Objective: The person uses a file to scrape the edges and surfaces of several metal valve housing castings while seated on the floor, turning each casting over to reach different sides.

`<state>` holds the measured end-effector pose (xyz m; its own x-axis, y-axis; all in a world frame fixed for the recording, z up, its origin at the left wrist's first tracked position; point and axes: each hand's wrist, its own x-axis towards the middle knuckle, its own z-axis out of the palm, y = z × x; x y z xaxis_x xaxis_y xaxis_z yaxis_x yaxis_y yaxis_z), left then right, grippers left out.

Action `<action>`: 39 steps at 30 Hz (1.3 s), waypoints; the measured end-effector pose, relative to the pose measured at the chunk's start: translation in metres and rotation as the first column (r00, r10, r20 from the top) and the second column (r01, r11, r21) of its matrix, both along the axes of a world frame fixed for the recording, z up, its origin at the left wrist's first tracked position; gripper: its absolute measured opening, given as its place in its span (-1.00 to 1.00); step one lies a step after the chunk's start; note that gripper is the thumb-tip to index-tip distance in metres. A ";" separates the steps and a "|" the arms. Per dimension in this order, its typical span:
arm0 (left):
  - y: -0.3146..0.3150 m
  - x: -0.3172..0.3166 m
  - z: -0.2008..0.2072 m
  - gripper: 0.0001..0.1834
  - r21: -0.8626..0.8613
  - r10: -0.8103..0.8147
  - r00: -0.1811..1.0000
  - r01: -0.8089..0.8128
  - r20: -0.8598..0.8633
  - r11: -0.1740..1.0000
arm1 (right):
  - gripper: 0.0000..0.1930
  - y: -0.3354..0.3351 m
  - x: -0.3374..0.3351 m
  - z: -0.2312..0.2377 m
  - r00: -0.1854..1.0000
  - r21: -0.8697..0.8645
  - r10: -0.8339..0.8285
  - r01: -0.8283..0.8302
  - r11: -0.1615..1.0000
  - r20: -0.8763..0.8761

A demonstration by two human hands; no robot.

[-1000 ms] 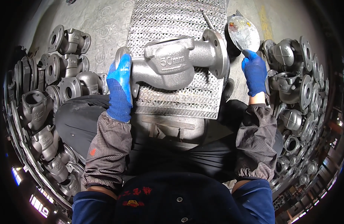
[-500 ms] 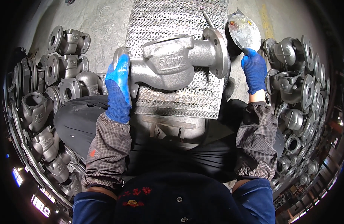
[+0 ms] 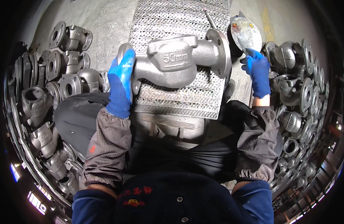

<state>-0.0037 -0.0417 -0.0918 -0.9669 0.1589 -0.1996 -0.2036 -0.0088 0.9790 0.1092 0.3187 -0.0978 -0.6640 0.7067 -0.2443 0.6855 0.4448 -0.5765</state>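
A grey cast-metal valve body (image 3: 175,65) with flanged ends and raised lettering lies across the patterned metal plate (image 3: 179,102) before me. My left hand (image 3: 121,72), in a blue coated glove, is closed round its left flange. My right hand (image 3: 258,71), gloved in blue too, is by the near edge of a round whitish disc (image 3: 246,33) smeared with red and yellow. Its fingers are curled together near a thin grey edge; what they hold is hard to make out.
Flanged valve bodies are stacked on my left (image 3: 71,59) and in rows on my right (image 3: 289,87). A thin rod (image 3: 210,18) lies on the plate behind the valve body's right flange. My knees flank the plate's near end.
My right hand has shifted slightly right and nearer to me, its fingers more curled. The valve body and disc appear slightly to the right in the view.
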 end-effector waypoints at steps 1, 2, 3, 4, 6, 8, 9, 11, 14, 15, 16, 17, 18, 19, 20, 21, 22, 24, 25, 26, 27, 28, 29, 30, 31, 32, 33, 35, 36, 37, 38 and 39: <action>0.001 -0.003 0.000 -0.60 0.045 -0.014 0.998 0.011 0.061 0.999 | -0.67 0.007 0.006 0.004 0.985 -0.166 -0.041 0.013 0.986 -0.169; 0.000 -0.007 0.000 -0.60 -0.067 -0.055 0.998 0.055 -0.010 0.996 | -0.66 0.006 0.007 0.005 0.940 -0.354 -0.102 -0.022 0.935 -0.327; 0.002 -0.011 -0.001 -0.59 -0.173 -0.102 0.992 0.088 -0.076 0.981 | -0.64 0.006 0.009 0.011 0.901 -0.407 -0.134 -0.052 0.912 -0.413; 0.003 -0.023 -0.013 -0.58 -0.223 -0.128 0.980 0.092 -0.154 0.970 | -0.62 -0.002 0.008 0.028 0.853 -0.456 -0.169 -0.088 0.886 -0.493; -0.002 -0.044 -0.042 -0.55 -0.320 -0.175 0.926 0.063 -0.335 0.945 | -0.58 -0.050 -0.001 0.070 0.839 0.014 0.154 -0.173 0.985 -0.521; 0.015 -0.042 -0.007 -0.44 -0.185 -0.115 0.973 0.152 0.198 0.971 | -0.53 -0.083 0.007 0.093 0.756 0.134 0.298 -0.272 0.953 -0.583; 0.023 -0.045 -0.015 -0.42 -0.228 -0.109 0.963 0.167 0.244 0.959 | -0.51 -0.095 0.011 0.099 0.764 0.240 0.390 -0.309 0.920 -0.514; 0.017 -0.057 -0.018 -0.34 -0.339 -0.072 0.977 0.137 0.198 0.931 | -0.52 -0.117 0.009 0.100 0.740 0.238 0.468 -0.404 0.883 -0.483; 0.021 -0.068 -0.014 -0.28 -0.420 -0.096 0.962 0.199 0.254 0.886 | -0.52 -0.144 -0.001 0.086 0.674 0.256 0.485 -0.417 0.872 -0.557; 0.023 -0.071 -0.010 -0.23 -0.437 -0.111 0.952 0.232 0.285 0.869 | -0.51 -0.153 -0.002 0.088 0.683 0.258 0.487 -0.417 0.872 -0.544; 0.025 -0.072 -0.009 -0.23 -0.431 -0.114 0.950 0.236 0.290 0.871 | -0.50 -0.154 -0.002 0.084 0.711 0.261 0.473 -0.395 0.881 -0.521; 0.026 -0.073 -0.009 -0.22 -0.438 -0.107 0.941 0.248 0.322 0.864 | -0.49 -0.155 -0.002 0.081 0.737 0.264 0.458 -0.374 0.889 -0.497; 0.027 -0.074 -0.008 -0.21 -0.445 -0.100 0.930 0.261 0.354 0.857 | -0.48 -0.156 -0.002 0.077 0.761 0.268 0.444 -0.355 0.895 -0.473; 0.029 -0.071 -0.006 -0.20 -0.441 -0.068 0.924 0.244 0.376 0.864 | -0.48 -0.159 -0.002 0.074 0.791 0.245 0.407 -0.327 0.912 -0.457; 0.030 -0.070 -0.004 -0.20 -0.438 -0.071 0.922 0.248 0.381 0.864 | -0.49 -0.160 -0.003 0.073 0.797 0.241 0.402 -0.326 0.914 -0.450; 0.031 -0.069 -0.003 -0.19 -0.458 -0.055 0.927 0.235 0.372 0.857 | -0.49 -0.161 -0.004 0.073 0.803 0.238 0.399 -0.324 0.916 -0.443; 0.031 -0.068 -0.003 -0.19 -0.479 -0.038 0.931 0.221 0.363 0.849 | -0.50 -0.163 -0.005 0.073 0.808 0.235 0.396 -0.322 0.917 -0.437; 0.031 -0.067 -0.008 -0.18 -0.444 -0.057 0.926 0.232 0.372 0.865 | -0.52 -0.163 -0.007 0.070 0.789 0.256 0.410 -0.325 0.910 -0.458; 0.031 -0.066 -0.011 -0.18 -0.429 -0.067 0.934 0.224 0.352 0.875 | -0.53 -0.162 -0.007 0.070 0.784 0.264 0.416 -0.326 0.908 -0.462; 0.030 -0.066 -0.012 -0.17 -0.416 -0.072 0.941 0.214 0.331 0.884 | -0.54 -0.161 -0.008 0.070 0.783 0.320 0.457 -0.343 0.883 -0.422; 0.028 -0.065 -0.011 -0.17 -0.416 -0.069 0.940 0.213 0.334 0.884 | -0.55 -0.161 -0.009 0.069 0.782 0.346 0.478 -0.354 0.869 -0.400; 0.028 -0.063 -0.007 -0.17 -0.403 -0.078 0.942 0.213 0.326 0.890 | -0.55 -0.161 -0.010 0.069 0.782 0.373 0.497 -0.363 0.854 -0.377; 0.027 -0.061 -0.004 -0.17 -0.390 -0.087 0.944 0.213 0.317 0.896 | -0.56 -0.161 -0.010 0.067 0.783 0.378 0.489 -0.350 0.857 -0.384; 0.028 -0.061 -0.006 -0.17 -0.389 -0.085 0.944 0.213 0.320 0.896 | -0.56 -0.161 -0.011 0.066 0.784 0.380 0.485 -0.344 0.859 -0.387; 0.029 -0.060 -0.006 -0.17 -0.396 -0.069 0.947 0.196 0.313 0.897 | -0.57 -0.161 -0.012 0.066 0.786 0.382 0.481 -0.337 0.860 -0.389; 0.029 -0.060 -0.007 -0.18 -0.402 -0.053 0.950 0.180 0.306 0.898 | -0.57 -0.161 -0.014 0.067 0.761 0.418 0.510 -0.343 0.841 -0.402; 0.030 -0.061 -0.012 -0.18 -0.401 -0.053 0.950 0.181 0.308 0.898 | -0.58 -0.162 -0.015 0.069 0.749 0.435 0.524 -0.346 0.832 -0.407; 0.030 -0.065 -0.020 -0.37 -0.448 -0.004 0.970 0.116 0.244 0.886 | -0.58 -0.165 -0.017 0.075 0.767 0.466 0.532 -0.346 0.814 -0.359; 0.029 -0.065 -0.023 -0.37 -0.450 -0.003 0.969 0.116 0.245 0.885 | -0.58 -0.165 -0.017 0.075 0.782 0.472 0.527 -0.346 0.810 -0.332; 0.029 -0.065 -0.020 -0.37 -0.450 -0.014 0.968 0.129 0.250 0.884 | -0.59 -0.165 -0.016 0.074 0.797 0.480 0.522 -0.346 0.806 -0.304; 0.029 -0.065 -0.018 -0.36 -0.450 -0.025 0.967 0.141 0.254 0.882 | -0.59 -0.162 -0.015 0.067 0.785 0.486 0.517 -0.323 0.812 -0.342; 0.029 -0.065 -0.019 -0.36 -0.451 -0.025 0.967 0.142 0.255 0.881 | -0.59 -0.161 -0.015 0.066 0.779 0.488 0.513 -0.311 0.816 -0.361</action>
<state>-0.0683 -0.0127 -0.1103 -0.8697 0.0699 -0.4886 -0.4067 0.4595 0.7896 0.0938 0.1575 -0.0313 -0.8701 0.3010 0.3903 0.0813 0.8686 -0.4887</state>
